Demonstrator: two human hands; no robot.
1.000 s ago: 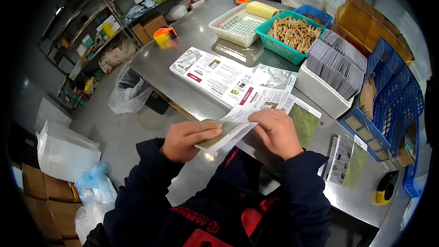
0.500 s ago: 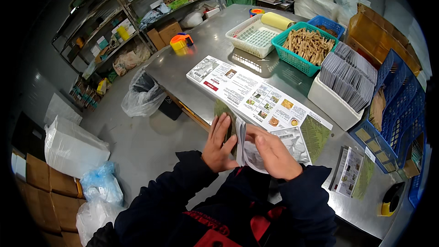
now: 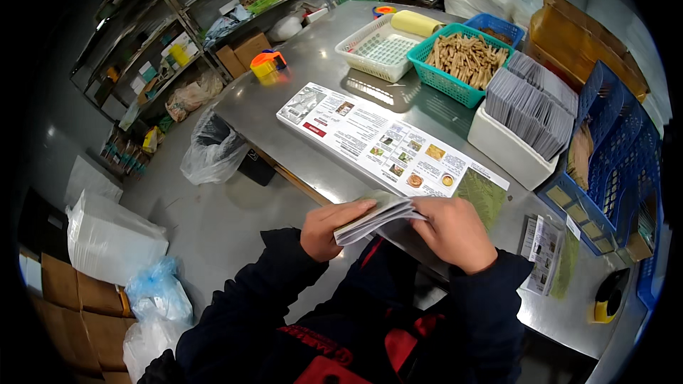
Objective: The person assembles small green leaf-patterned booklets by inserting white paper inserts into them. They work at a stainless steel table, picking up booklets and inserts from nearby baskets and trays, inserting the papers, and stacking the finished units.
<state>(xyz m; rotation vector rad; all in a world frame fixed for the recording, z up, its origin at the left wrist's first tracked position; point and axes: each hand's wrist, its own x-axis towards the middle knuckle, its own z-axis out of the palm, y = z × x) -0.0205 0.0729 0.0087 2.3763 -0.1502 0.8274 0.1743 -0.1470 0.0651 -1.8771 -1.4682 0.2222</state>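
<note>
Between my hands, over the table's front edge, is a folded leaflet (image 3: 377, 215) with a green outer face and several white layers showing at its edge. My left hand (image 3: 327, 226) grips its left end, fingers on top. At the other end my right hand (image 3: 455, 231) pinches the layers, its fingertips partly hidden. Just beyond lies a stack of long printed sheets (image 3: 363, 135) with small food pictures and a green leaf-patterned end. To the right of my right hand rest folded leaflets (image 3: 544, 252), flat on the steel table (image 3: 313, 53).
Along the back stand a white basket (image 3: 356, 53), a teal basket (image 3: 430, 75) of short brown sticks, and a white bin (image 3: 498, 146) packed with folded papers. Blue racks (image 3: 619, 142) border the right side. Orange tape dispenser (image 3: 267, 64) sits far left; a lined waste bin (image 3: 213, 149) stands below.
The leaflet has turned from upright to nearly flat. My left hand has tilted over its top, and my right hand has gone from flat fingers to a pinch on its right end.
</note>
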